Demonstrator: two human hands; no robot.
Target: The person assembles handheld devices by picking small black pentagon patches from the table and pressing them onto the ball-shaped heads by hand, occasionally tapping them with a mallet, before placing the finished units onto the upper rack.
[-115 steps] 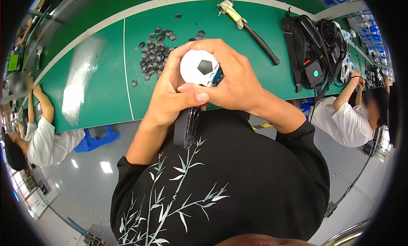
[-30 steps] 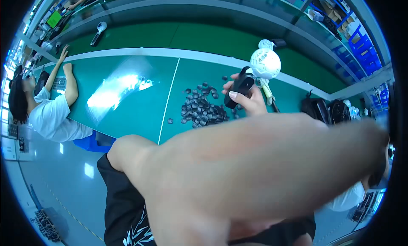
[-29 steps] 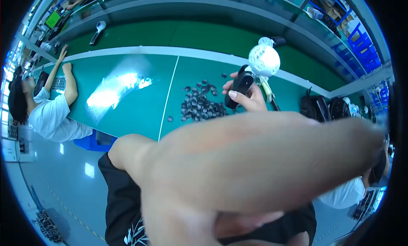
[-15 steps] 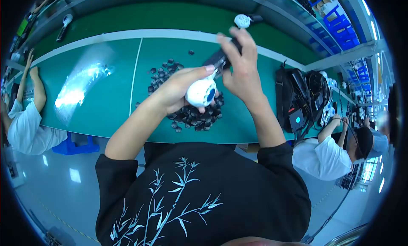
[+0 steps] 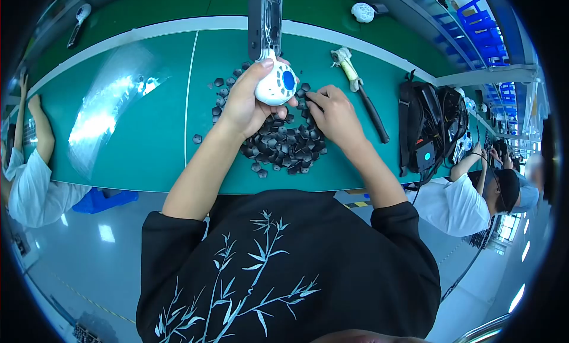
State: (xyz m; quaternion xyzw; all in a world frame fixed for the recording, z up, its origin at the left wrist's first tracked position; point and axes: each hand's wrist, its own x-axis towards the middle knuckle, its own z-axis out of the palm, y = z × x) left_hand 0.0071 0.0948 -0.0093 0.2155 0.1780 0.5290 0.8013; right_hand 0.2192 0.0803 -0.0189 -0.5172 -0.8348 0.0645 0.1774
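My left hand (image 5: 242, 103) is closed around a device with a white round head (image 5: 272, 89), which carries a blue disc. Its dark and clear handle (image 5: 265, 23) points away from me, above the table. Below it lies a pile of black pentagonal pieces (image 5: 284, 147). My right hand (image 5: 336, 115) rests at the pile's upper right edge, thumb and index fingertip drawn together on a black pentagonal piece (image 5: 304, 88); the fingers partly hide it. To the right of that hand lies a hammer-like tool (image 5: 370, 109) with a black grip and a pale, wrapped-looking head.
A black bag (image 5: 415, 129) stands on the table's right side. Clear plastic film (image 5: 109, 115) shines at left. Beyond the pale strip lie a white-headed device (image 5: 363, 12) and another (image 5: 80, 23). Co-workers sit at left (image 5: 38, 186) and right (image 5: 453, 206).
My right hand has left the device's handle and come down to the black pieces. The handle has swung upright in my left hand. The hammer-like tool now shows.
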